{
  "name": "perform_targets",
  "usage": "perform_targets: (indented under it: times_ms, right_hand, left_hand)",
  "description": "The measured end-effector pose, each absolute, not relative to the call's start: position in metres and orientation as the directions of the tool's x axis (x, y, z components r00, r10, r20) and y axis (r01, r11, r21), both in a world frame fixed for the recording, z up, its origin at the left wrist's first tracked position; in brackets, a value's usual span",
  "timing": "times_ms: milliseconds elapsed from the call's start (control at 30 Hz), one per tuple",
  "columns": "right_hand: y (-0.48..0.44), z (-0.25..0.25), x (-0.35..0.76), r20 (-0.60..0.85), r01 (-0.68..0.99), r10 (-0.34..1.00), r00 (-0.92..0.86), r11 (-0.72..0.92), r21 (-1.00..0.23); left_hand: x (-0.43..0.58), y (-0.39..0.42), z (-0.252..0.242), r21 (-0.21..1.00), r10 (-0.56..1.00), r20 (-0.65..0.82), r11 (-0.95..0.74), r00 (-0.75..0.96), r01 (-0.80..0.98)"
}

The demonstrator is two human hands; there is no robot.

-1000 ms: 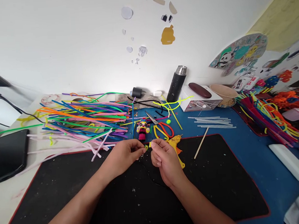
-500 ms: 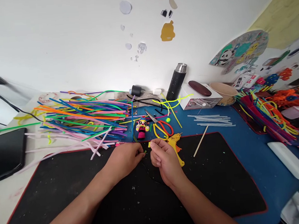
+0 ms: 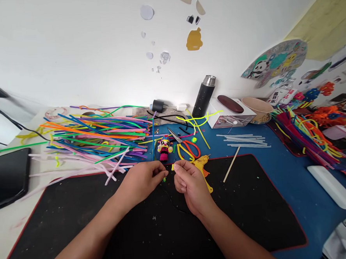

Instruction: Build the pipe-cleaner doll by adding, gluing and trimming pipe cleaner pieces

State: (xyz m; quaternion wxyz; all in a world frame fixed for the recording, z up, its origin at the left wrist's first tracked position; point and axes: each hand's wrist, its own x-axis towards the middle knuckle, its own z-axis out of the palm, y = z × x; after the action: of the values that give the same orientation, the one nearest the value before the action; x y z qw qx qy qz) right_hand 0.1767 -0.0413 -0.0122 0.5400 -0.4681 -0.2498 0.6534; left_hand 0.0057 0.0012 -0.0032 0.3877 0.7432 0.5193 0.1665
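Observation:
Over the black mat (image 3: 144, 233), my right hand (image 3: 190, 183) pinches a small yellow piece (image 3: 173, 167) between thumb and forefinger, its other fingers curled in. My left hand (image 3: 145, 180) is closed opposite it, thumb and forefinger pressed together. Just under those fingertips shows a tiny green and yellow bit (image 3: 164, 179); whether it is held or lies on the mat I cannot tell. Behind both hands stands a small colourful figure (image 3: 164, 147) with a pink base. Scissors (image 3: 188, 148) with red and yellow handles lie beside it. A yellow glue gun (image 3: 203, 168) is partly hidden by my right hand.
Many pipe cleaners (image 3: 99, 130) are heaped at the left, near a black phone (image 3: 8, 178). Glue sticks (image 3: 246, 140) and a wooden stick (image 3: 231, 164) lie to the right. Against the wall are a black flask (image 3: 203, 98), a white box (image 3: 233, 116) and a bowl (image 3: 258, 106).
My left hand's fingertips have shifted slightly, and the green and yellow bit now shows lower, beneath them. My right hand keeps its pinch on the yellow piece. The view has tilted a little.

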Motion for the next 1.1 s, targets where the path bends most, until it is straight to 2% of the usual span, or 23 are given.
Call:
perform_targets:
  times_ms: [133,300,533,767,1000,1100]
  right_hand:
    - [-0.0417,-0.0121,0.1747,-0.335,-0.478,0.942,0.021,-0.285,-0.831]
    - [-0.0419,-0.0118,0.1703,-0.319,-0.492,0.947,0.028,-0.264,-0.830]
    - [-0.0410,-0.0096,0.1680,-0.310,-0.495,0.949,0.047,-0.247,-0.833]
    - [-0.0404,-0.0105,0.1684,-0.306,-0.500,0.951,0.044,-0.244,-0.831]
    - [-0.0420,-0.0136,0.1668,-0.290,-0.462,0.957,0.032,-0.243,-0.853]
    - [-0.0432,-0.0137,0.1722,-0.250,-0.391,0.968,0.027,-0.220,-0.894]
  left_hand:
    - [0.0035,0.0012,0.0038,0.925,0.888,-0.148,-0.030,0.434,0.378]
    - [0.0081,-0.0008,0.0040,0.980,0.850,-0.170,0.090,0.499,0.179]
    - [0.0079,0.0012,0.0060,0.991,0.884,-0.128,0.092,0.449,0.102]
    - [0.0082,0.0010,0.0019,0.983,0.883,-0.159,0.181,0.441,-0.009]
    - [0.0071,0.0014,0.0043,0.995,0.893,-0.103,0.095,0.438,0.040]
    - [0.0067,0.0020,0.0035,0.997,0.905,-0.083,0.073,0.417,0.040]
